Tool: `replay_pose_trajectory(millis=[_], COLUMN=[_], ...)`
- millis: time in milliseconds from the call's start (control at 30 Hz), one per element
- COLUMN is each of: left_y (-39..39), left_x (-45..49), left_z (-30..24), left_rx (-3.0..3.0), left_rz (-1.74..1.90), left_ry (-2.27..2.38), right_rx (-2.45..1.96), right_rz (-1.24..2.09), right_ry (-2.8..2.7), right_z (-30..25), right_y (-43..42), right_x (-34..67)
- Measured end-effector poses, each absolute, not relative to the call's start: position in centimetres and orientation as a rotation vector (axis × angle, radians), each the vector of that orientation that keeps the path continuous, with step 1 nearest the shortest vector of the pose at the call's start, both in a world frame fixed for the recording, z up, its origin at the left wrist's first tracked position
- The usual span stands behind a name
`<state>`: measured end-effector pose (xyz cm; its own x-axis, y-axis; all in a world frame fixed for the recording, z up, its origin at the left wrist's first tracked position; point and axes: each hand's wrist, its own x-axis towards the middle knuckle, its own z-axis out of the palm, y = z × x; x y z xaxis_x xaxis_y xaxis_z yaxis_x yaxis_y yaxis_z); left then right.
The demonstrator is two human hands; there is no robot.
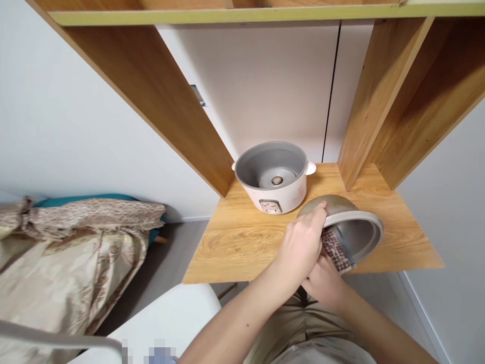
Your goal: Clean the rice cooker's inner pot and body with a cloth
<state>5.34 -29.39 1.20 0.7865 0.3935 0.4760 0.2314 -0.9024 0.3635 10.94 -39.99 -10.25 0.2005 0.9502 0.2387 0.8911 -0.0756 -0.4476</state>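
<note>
While the left hand (303, 237) grips a tilted pot (359, 233), right hand (325, 279) holding patterned cloth (336, 251) inside it, rice cooker (284, 196) at ten o'clock

Two hands (303, 240), one inner pot (350, 222) and one patterned cloth (336, 251) at the grip; one rice cooker body (286, 197) just beyond it; one white chair (170, 313) to its left.
</note>
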Motion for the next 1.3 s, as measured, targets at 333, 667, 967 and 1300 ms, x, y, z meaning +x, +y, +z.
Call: replay_pose_trajectory(millis=[333, 667, 967, 1300], left_y=[-28.1, -28.5, -28.2, -28.2], left_x=[2.6, 0.0, 1.4, 1.9], left_z=[-2.5, -7.0, -4.3, -4.0], left_rx=[2.476, 2.220, 2.305, 2.286], left_rz=[1.150, 1.010, 0.990, 1.081], left_ry=[0.536, 0.669, 0.453, 0.575], right_rx=[-2.018, -2.158, -2.250, -1.945], right_rz=[0.019, 0.071, 0.187, 0.153], right_ry=[-1.565, -1.681, -1.756, -1.666], right_z=[-11.8, -12.9, -12.9, -10.5], right_y=[-38.2, -39.3, -41.3, -38.2], right_x=[8.9, 10.0, 12.5, 9.5])
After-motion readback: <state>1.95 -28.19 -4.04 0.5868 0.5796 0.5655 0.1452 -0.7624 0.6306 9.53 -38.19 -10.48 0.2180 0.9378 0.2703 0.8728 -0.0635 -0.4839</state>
